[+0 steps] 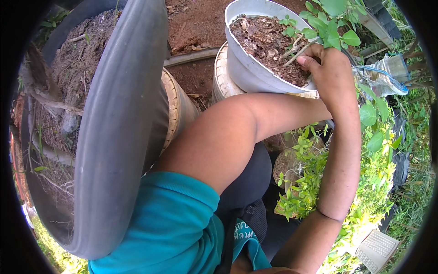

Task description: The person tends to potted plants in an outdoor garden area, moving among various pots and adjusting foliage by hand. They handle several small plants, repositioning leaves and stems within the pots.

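Note:
A leafy young plant leans over the right side of a whitish plastic pot. My right hand pinches its woody stem between thumb and fingers, just above the soil. Dark brown soil mixed with dry leaf bits fills the pot, which sits tilted on a pale, ridged-rim container. My left forearm reaches along the near side of the pot and passes behind my right wrist. My left hand is hidden there, so what it touches does not show.
A large black rubber-like planter with a thick rolled rim stands close on my left, holding soil and roots. Beside it is another ridged-rim container. Yellow-green shrubs grow at right, near a plastic bag and a pale textured block.

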Demonstrator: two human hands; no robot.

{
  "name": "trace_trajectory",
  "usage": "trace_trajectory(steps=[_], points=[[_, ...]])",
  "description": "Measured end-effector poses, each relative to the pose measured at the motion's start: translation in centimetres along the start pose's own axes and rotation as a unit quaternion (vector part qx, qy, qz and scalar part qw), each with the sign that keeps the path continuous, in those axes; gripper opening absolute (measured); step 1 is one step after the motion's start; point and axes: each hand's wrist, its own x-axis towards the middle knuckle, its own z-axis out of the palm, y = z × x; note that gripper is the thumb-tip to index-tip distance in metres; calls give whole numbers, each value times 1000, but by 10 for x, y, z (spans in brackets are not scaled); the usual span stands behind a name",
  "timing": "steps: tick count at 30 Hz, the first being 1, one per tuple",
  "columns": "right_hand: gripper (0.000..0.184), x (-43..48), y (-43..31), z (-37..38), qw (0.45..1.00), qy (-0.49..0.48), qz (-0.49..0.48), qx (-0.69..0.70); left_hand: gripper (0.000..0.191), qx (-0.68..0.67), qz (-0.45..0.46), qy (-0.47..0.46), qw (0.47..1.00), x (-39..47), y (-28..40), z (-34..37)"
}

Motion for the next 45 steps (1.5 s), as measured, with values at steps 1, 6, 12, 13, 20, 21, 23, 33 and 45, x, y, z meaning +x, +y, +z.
trace_trajectory(steps=[1,6,12,13,20,21,23,33,45], points=[[16,-1,2,0,1000,2,-2,6,17,-8,3,-4,1000,-1,0,-1],[19,-3,4,2,997,62,-37,5,13,-40,15,-19,999,-4,-1,-3],[21,-1,9,4,984,95,-19,149,10,-44,37,-34,998,-1,-5,-5],[22,-1,11,5,975,86,-27,201,10,-45,35,-36,998,-1,-5,-5],[22,-6,12,2,970,108,-31,217,13,-27,15,-28,999,-7,-10,-7],[21,-8,11,1,969,111,-21,218,13,-23,14,-28,999,-7,-10,-7],[22,-16,10,-5,977,113,-38,177,14,-15,9,-28,999,-8,-12,-7],[17,-6,13,-7,978,86,-109,-156,19,33,-11,-16,999,9,-9,4],[18,30,13,4,987,17,-50,-155,25,83,-39,14,996,29,0,7]])
